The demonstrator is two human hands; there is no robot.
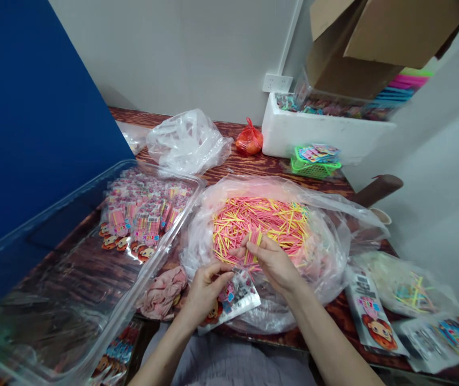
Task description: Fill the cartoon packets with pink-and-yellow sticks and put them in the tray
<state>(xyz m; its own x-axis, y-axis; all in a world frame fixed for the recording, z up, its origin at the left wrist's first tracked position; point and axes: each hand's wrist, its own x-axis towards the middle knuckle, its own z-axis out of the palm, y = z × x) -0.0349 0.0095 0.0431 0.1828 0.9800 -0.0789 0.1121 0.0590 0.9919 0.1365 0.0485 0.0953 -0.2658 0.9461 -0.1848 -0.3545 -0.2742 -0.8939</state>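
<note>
grey fabric on the lap (233, 359) fills the bottom edge, and both forearms reach up from it to the near edge of the dark wooden counter (245, 163). left hand (203, 289) is curled, thumb and fingers pinched on the top of a small printed packet (235, 297) that slopes down toward the lap. just above it, the right hand (273, 262) is closed on a small bunch of sticks (253, 241), pink and yellow, held upright at the fingertips. that bunch sits at the near side of the pile of sticks (261, 217), which lies in an open clear plastic bag (326, 252) in the middle of the counter. a crumpled pink cloth (163, 292) lies just left of the left hand. further left a clear plastic bin (52, 300) holds filled packets (145, 214) heaped at its far end. lion-print packets (374, 319) lie flat to the right of the bag. at the back stand a crumpled clear bag (187, 139), a knotted red bag (249, 139), a white foam box (313, 134) and a green basket (313, 169).
</note>
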